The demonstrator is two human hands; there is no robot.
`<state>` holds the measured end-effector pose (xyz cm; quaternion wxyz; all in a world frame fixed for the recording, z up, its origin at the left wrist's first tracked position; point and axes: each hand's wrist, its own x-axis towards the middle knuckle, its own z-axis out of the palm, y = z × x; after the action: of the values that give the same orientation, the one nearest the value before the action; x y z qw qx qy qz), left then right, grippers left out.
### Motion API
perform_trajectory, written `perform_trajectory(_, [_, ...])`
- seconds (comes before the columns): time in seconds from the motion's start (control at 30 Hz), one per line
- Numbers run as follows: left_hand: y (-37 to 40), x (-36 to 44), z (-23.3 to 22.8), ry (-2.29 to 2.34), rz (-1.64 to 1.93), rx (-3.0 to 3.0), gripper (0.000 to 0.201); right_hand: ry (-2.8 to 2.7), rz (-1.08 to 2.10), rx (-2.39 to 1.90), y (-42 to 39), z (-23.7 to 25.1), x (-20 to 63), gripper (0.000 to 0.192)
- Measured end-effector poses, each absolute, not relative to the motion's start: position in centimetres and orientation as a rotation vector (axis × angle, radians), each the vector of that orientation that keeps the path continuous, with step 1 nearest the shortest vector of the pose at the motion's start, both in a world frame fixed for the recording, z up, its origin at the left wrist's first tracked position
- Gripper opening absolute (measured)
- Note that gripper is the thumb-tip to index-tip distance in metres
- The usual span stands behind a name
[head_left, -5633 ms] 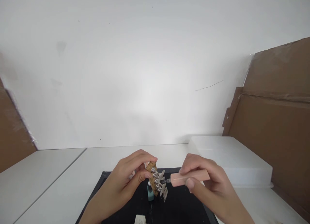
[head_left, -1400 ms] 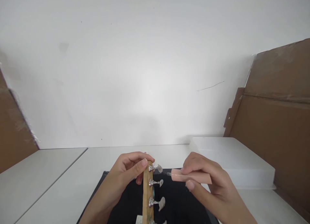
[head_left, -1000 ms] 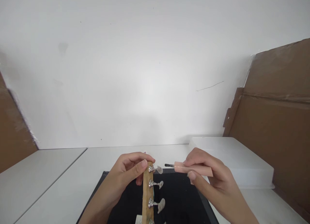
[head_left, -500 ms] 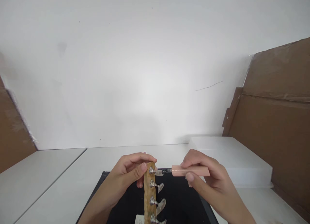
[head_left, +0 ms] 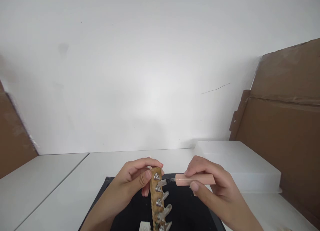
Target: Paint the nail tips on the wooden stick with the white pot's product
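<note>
My left hand (head_left: 133, 181) grips the top end of a narrow wooden strip (head_left: 155, 194) that carries a row of silver holders with clear false nail tips (head_left: 163, 197) pointing right. My right hand (head_left: 212, 187) pinches a pale pink brush handle (head_left: 195, 179) held level, its short dark brush tip touching the topmost nail tip. Both hands hover above a black mat (head_left: 185, 211). The strip's lower end runs out of view at the bottom edge.
A white table (head_left: 62, 177) runs left and back to a white wall. A flat white box (head_left: 237, 164) lies at the right, with brown cardboard sheets (head_left: 282, 131) leaning behind it. A small white object (head_left: 145, 226) sits on the mat at the bottom edge.
The brush drew back to the right and rose, then returned to the top nail tip. The wooden strip tilted slightly, so the nail tips now point more down-right.
</note>
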<state>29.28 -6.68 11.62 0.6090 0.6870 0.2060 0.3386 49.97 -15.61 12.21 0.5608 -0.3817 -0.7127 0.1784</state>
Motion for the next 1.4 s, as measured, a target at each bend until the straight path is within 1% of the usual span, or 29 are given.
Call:
perform_trajectory(0.33, [-6.49, 29.10, 11.54, 0.478, 0.776, 1.633, 0.026, -1.694, 0.411, -0.860, -15.79, 12.12, 50.05, 0.015])
perform_trajectory(0.6, [-6.21, 29.15, 11.27, 0.462, 0.788, 1.625, 0.026, -1.665, 0.393, -0.772, -15.72, 11.76, 49.58, 0.010])
perform_trajectory(0.77, [-6.29, 29.22, 11.40, 0.467, 0.783, 1.634, 0.026, -1.698, 0.386, -0.818, -15.69, 12.15, 49.53, 0.016])
perform_trajectory(1.03, [-6.12, 28.44, 11.15, 0.502, 0.787, 1.659, 0.026, -1.654, 0.307, -0.922, -15.64, 11.84, 49.97, 0.015])
perform_trajectory(1.2, [-6.20, 28.74, 11.35, 0.476, 0.792, 1.652, 0.024, -1.575, 0.378, -0.810, -15.70, 11.53, 49.58, 0.007])
perform_trajectory(1.4, [-6.51, 29.23, 11.50, 0.455, 0.785, 1.650, 0.025, -1.622, 0.473, -0.839, -15.57, 11.77, 49.13, 0.011])
